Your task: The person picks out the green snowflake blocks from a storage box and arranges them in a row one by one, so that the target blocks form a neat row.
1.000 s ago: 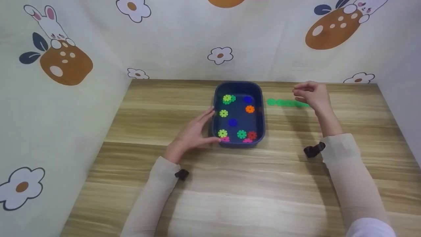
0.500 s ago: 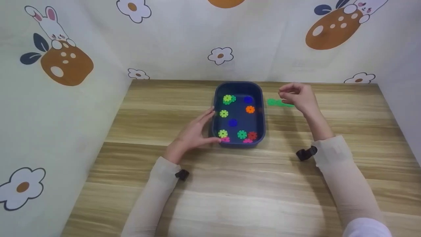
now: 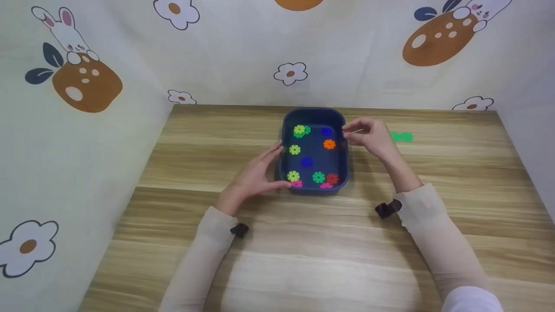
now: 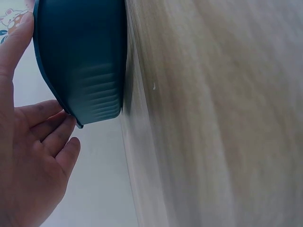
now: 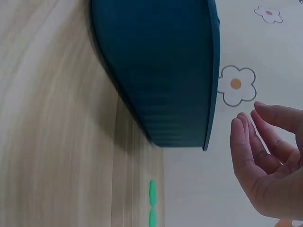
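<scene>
A dark blue plastic bin (image 3: pixel 348 169) holds several notched flower-shaped discs, among them an orange disc (image 3: pixel 329 144), a blue disc (image 3: pixel 306 161), a green disc (image 3: pixel 318 177) and a red disc (image 3: pixel 332 178). At its left side my left hand (image 3: pixel 253 175) rests with extended fingers against the rim, thumb at the near corner. My right hand (image 3: pixel 373 136) hovers by the right rim, fingers loosely bent and nothing between them in the right wrist view. Beyond that hand, a row of green discs (image 3: pixel 402 137) lies on the table, partly hidden behind it.
The wood-grain table (image 3: pixel 277 251) ends at a patterned cloth backdrop (image 3: pixel 234 56) close behind the bin. Another cloth wall (image 3: pixel 86 151) rises on the left. Small black wrist cameras sit on both sleeves.
My right hand has moved left from above the green row to the bin's right rim, uncovering the row's right end and covering its left. The left hand and bin have stayed put.
</scene>
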`<control>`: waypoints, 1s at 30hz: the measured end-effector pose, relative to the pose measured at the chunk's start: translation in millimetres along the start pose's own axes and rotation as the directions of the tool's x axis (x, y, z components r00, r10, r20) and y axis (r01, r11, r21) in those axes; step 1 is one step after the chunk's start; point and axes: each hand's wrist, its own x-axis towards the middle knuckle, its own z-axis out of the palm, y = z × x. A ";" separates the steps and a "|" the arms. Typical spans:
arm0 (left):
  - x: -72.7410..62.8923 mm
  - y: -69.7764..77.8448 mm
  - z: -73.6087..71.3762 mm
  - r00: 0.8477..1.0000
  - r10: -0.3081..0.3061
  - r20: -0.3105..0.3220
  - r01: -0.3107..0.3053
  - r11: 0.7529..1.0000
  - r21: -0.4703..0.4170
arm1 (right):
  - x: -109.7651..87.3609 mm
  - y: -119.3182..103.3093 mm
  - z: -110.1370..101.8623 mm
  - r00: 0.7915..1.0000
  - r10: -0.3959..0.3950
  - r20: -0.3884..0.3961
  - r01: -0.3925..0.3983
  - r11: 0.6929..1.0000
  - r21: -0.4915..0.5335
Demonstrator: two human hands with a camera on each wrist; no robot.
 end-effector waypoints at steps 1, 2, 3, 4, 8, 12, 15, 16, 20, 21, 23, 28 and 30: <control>-0.1 0.1 -0.1 1.000 0.000 0.000 0.000 1.000 0.003 | -0.4 -0.8 2.8 1.000 -0.002 0.010 0.002 1.000 0.000; -0.2 0.2 -0.2 1.000 -0.001 0.000 0.001 1.000 0.004 | -0.7 -1.4 5.5 1.000 -0.002 0.022 0.002 1.000 0.001; -0.2 0.3 -0.3 1.000 0.000 -0.001 0.000 1.000 0.007 | -0.9 -2.0 8.4 0.999 -0.001 0.034 0.000 1.000 0.005; -0.3 0.4 -0.5 1.000 0.001 -0.002 -0.001 1.000 0.009 | -1.0 -2.4 11.3 0.999 0.001 0.046 -0.001 1.000 0.005; -0.4 -0.1 -0.7 1.000 0.006 -0.003 -0.006 1.000 0.012 | -0.5 -3.1 23.1 0.996 0.005 0.084 -0.004 1.000 -0.014; -0.5 -0.2 -0.9 1.000 0.011 -0.001 -0.011 1.000 0.007 | 1.2 -3.0 34.2 0.992 -0.005 0.124 0.008 1.000 -0.018; -0.6 0.0 -0.8 1.000 0.011 -0.003 -0.011 1.000 0.003 | 2.0 -2.9 41.8 0.988 -0.009 0.156 0.011 1.000 -0.012; -0.5 0.0 -0.7 1.000 0.010 -0.003 -0.010 1.000 0.004 | 2.2 -2.9 44.2 0.986 -0.007 0.168 0.009 1.000 -0.013; -0.7 -0.1 0.0 1.000 0.005 -0.002 -0.005 1.000 0.008 | 2.6 -3.9 53.4 0.975 0.004 0.220 0.003 1.000 -0.031; -0.6 -0.1 0.2 1.000 0.005 -0.002 -0.005 1.000 0.006 | 3.0 -4.0 55.4 0.972 0.008 0.234 0.002 0.999 -0.043; -0.9 0.2 0.2 1.000 0.004 0.002 -0.004 1.000 0.002 | 3.2 -4.6 59.1 0.967 0.018 0.254 0.000 0.998 -0.070; -1.5 0.7 -0.2 1.000 -0.008 0.005 0.008 1.000 -0.005 | 4.3 -5.3 65.4 0.953 0.058 0.298 -0.014 0.989 -0.148; -1.4 0.8 -0.1 1.000 -0.011 0.004 0.011 1.000 -0.007 | 4.7 -5.7 67.2 0.945 0.072 0.319 -0.016 0.984 -0.176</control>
